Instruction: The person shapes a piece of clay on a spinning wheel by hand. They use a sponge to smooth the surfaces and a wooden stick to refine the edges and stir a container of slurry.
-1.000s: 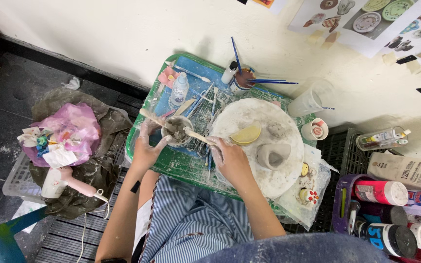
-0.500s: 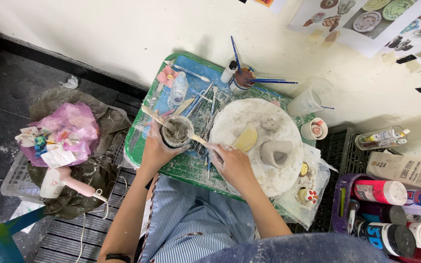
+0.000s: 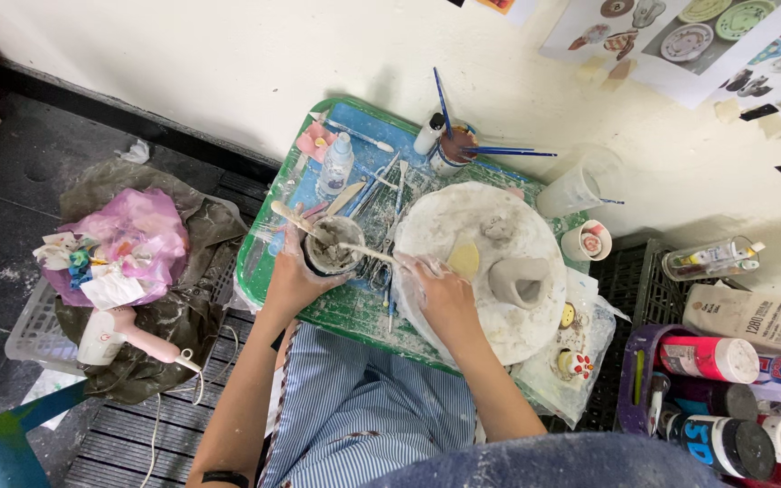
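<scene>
Left hand (image 3: 293, 280) grips cup (image 3: 329, 246) of wet clay; right hand (image 3: 434, 296) pinches stick (image 3: 365, 252) dipped in it. Next: carry slip right to clay pot (image 3: 519, 280).

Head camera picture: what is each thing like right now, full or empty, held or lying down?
Small cup: held by left hand, has grey clay mush inside.
Stick tool: held by right hand, tip in the cup.
Clay pot: lying on its side, unpainted.
Clear cup: upright, looks empty.
Hair dryer: lying down.
</scene>
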